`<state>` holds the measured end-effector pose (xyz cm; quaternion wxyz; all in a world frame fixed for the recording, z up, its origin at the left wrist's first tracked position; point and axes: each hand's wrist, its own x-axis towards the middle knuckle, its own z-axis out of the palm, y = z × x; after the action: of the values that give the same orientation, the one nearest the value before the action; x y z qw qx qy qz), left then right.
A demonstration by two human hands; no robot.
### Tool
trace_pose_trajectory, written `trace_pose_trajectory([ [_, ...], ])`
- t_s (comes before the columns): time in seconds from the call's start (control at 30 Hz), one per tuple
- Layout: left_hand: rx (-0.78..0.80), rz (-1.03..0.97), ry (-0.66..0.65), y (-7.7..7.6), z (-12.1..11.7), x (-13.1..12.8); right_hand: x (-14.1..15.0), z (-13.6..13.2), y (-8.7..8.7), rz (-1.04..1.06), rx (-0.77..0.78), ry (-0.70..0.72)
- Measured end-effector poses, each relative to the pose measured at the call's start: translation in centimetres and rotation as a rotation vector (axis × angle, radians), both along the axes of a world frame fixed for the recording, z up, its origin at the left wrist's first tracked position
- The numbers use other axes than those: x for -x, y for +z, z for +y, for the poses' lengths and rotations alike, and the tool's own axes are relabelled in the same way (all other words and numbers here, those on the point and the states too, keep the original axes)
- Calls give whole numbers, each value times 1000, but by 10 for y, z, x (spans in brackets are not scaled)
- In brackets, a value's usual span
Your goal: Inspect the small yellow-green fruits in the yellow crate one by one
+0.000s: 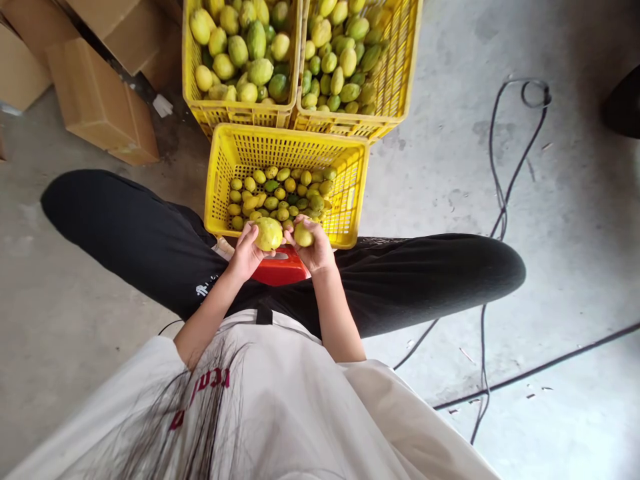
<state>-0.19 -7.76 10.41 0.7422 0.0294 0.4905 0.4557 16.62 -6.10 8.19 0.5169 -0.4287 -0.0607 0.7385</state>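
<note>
A large yellow-green lemon (269,235) rests in the grip of my left hand (244,255). My right hand (319,252) is closed around a smaller, rounder lemon (303,234). Both hands are side by side over the near edge of a yellow plastic crate (361,193). Inside that crate lies a layer of small yellow and green lemons (273,203), with bare slatted floor along its right side. Part of a red plastic stool (280,272) shows below my hands, between my legs.
Two fuller yellow crates (240,115) of larger yellow and green lemons (256,40) stand just beyond the near crate. Brown cardboard boxes (95,87) lie at the upper left. A dark cable (493,160) loops over the concrete floor (440,180) on the right.
</note>
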Motion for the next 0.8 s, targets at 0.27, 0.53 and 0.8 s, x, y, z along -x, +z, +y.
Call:
trace_pose_trajectory([
  [0.27,-24,-36,-76,3,-1,0,-3,2,-7,-57,94,-8],
  [0.53,-57,-111,-107,11,3,4,-11,4,-3,7,-10,-141],
  [0.8,-38,-54,-34,15,3,3,-6,5,-1,-40,-36,-45],
])
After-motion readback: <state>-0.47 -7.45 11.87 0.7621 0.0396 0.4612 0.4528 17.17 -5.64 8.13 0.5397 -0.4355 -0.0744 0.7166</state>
